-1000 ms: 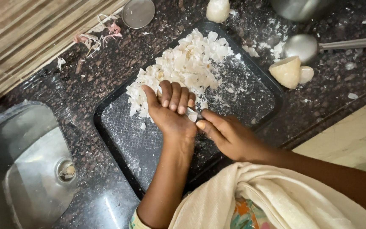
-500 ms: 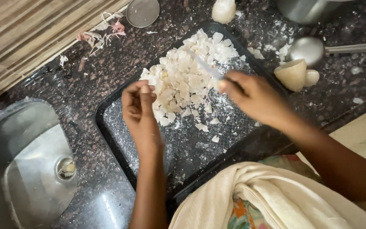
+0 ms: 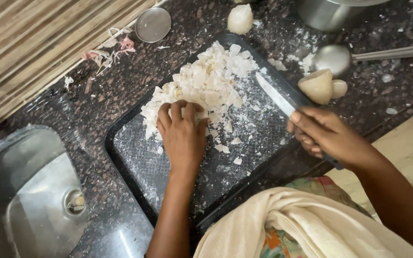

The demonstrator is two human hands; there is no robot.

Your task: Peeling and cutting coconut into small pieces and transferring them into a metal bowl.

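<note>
A black tray (image 3: pixel 135 157) lies on the dark granite counter and carries a heap of white chopped pieces (image 3: pixel 206 81). My left hand (image 3: pixel 182 136) rests palm down on the near edge of that heap, fingers curled over the pieces. My right hand (image 3: pixel 331 136) is at the tray's right rim, closed around the handle of a knife (image 3: pixel 276 95). The blade points up and left over the tray and touches no pieces.
A steel sink (image 3: pixel 29 196) sits at the lower left. A round steel lid (image 3: pixel 153 24) and peel scraps (image 3: pixel 108 48) lie at the back. Whole white chunks (image 3: pixel 319 86), a steel ladle (image 3: pixel 335 58) and a steel pot (image 3: pixel 331 12) stand at the right. Cream cloth (image 3: pixel 302 229) covers my lap.
My left hand moved from the tray's middle up onto the heap and flattened. My right hand drew the knife off the pile toward the tray's right rim.
</note>
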